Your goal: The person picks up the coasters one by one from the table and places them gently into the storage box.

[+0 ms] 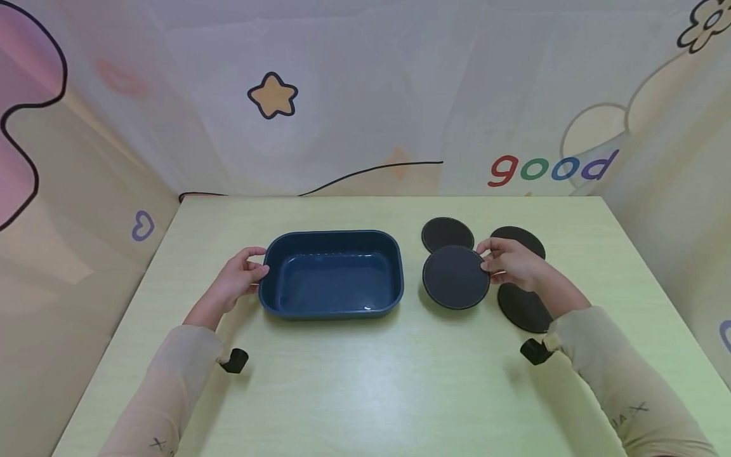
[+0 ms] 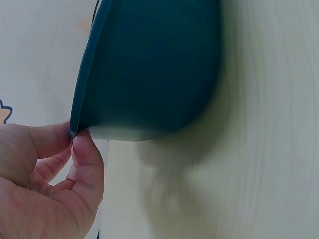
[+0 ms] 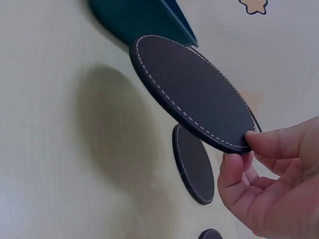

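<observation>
A dark blue rectangular dish stands on the table, and nothing lies in it. My left hand pinches its left rim between thumb and fingers; the left wrist view shows the grip on the rim of the dish. Just right of the dish, my right hand holds a round black coaster by its right edge, raised above the table. In the right wrist view this coaster has pale stitching round its border, and its shadow falls on the table below.
Three more black coasters lie around the right hand: one behind the held coaster, one partly hidden behind the hand, one nearer the forearm. A printed cloth backdrop rises behind the pale table.
</observation>
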Demonstrator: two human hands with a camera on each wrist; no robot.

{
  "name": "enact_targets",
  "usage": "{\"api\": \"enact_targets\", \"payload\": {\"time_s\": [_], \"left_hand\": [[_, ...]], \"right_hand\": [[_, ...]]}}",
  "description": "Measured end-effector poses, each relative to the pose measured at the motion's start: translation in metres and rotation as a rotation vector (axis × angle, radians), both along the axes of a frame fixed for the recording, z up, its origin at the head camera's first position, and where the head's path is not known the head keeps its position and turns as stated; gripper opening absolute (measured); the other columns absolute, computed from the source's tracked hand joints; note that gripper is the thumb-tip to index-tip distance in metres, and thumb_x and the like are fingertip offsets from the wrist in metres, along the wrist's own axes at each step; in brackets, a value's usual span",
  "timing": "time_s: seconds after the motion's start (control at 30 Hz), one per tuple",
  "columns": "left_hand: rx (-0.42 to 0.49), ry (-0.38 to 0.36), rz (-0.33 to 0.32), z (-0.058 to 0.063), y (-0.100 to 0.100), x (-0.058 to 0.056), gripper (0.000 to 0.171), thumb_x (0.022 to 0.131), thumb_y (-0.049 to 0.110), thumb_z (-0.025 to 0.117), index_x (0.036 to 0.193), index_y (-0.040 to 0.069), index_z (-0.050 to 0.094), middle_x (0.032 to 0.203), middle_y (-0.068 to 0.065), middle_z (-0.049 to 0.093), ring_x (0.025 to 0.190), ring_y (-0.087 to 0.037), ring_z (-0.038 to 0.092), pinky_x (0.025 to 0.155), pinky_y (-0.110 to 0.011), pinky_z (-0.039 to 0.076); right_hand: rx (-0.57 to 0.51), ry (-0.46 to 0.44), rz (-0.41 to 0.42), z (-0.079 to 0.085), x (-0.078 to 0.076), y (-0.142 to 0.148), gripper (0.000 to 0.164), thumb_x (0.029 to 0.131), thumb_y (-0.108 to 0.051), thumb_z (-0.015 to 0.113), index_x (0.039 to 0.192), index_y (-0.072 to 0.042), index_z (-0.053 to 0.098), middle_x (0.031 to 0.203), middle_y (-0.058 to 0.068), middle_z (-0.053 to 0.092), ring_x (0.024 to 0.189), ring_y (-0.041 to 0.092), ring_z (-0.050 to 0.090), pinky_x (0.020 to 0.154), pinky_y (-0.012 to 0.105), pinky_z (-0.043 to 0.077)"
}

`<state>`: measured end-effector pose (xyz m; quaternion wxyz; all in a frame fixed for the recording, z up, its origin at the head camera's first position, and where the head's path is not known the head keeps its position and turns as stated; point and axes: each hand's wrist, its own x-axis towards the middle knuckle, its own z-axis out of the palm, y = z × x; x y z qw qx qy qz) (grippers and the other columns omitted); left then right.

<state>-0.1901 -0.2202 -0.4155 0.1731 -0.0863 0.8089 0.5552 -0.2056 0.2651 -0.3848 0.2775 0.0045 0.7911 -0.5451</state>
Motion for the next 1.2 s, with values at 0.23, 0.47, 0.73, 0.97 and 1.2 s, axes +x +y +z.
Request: {"api": "enact_targets", "payload": {"time_s": [0.23,0.47,0.73,0.97,1.2], "left_hand": [[-0.012,0.002,-0.001,0.0,0.0,0.001,0.046,0.091,0.014,0.047,0.133,0.008,0.029,0.088,-0.004,0.045,0.069,-0.011,0.052,0.062,-0.022,0.045],[-0.017,0.002,0.009,0.001,0.0,0.001,0.044,0.091,0.014,0.047,0.132,0.009,0.031,0.089,-0.005,0.045,0.069,-0.012,0.053,0.062,-0.022,0.046],[-0.016,0.001,0.016,0.001,0.001,0.001,0.043,0.09,0.014,0.049,0.13,0.008,0.032,0.088,-0.005,0.046,0.069,-0.012,0.053,0.061,-0.022,0.046],[-0.034,-0.02,0.017,0.001,0.001,0.0,0.046,0.091,0.014,0.047,0.133,0.011,0.03,0.091,-0.006,0.046,0.072,-0.013,0.053,0.062,-0.022,0.046],[-0.032,-0.012,0.015,0.001,0.0,0.0,0.043,0.091,0.014,0.047,0.132,0.01,0.031,0.091,-0.006,0.046,0.071,-0.013,0.053,0.062,-0.022,0.046]], "right_hand": [[-0.067,-0.002,-0.01,0.012,-0.006,-0.012,0.02,0.088,-0.001,0.048,0.105,-0.007,0.039,0.074,-0.002,0.047,0.063,0.01,0.051,0.065,0.026,0.046],[-0.134,0.001,-0.003,0.021,-0.015,-0.034,0.019,0.087,-0.001,0.049,0.102,-0.009,0.04,0.077,-0.002,0.045,0.064,0.009,0.05,0.065,0.025,0.046],[-0.248,-0.001,0.003,0.019,-0.025,-0.063,0.018,0.087,0.003,0.047,0.1,-0.007,0.041,0.073,-0.002,0.05,0.059,0.01,0.052,0.06,0.023,0.048],[-0.32,-0.018,-0.002,0.012,-0.029,-0.092,0.018,0.086,0.005,0.047,0.098,-0.008,0.043,0.071,-0.001,0.05,0.056,0.01,0.052,0.057,0.022,0.048],[-0.284,-0.034,-0.029,0.004,-0.031,-0.123,0.02,0.085,0.005,0.048,0.101,-0.007,0.043,0.073,0.001,0.049,0.059,0.012,0.052,0.058,0.023,0.048]]}}
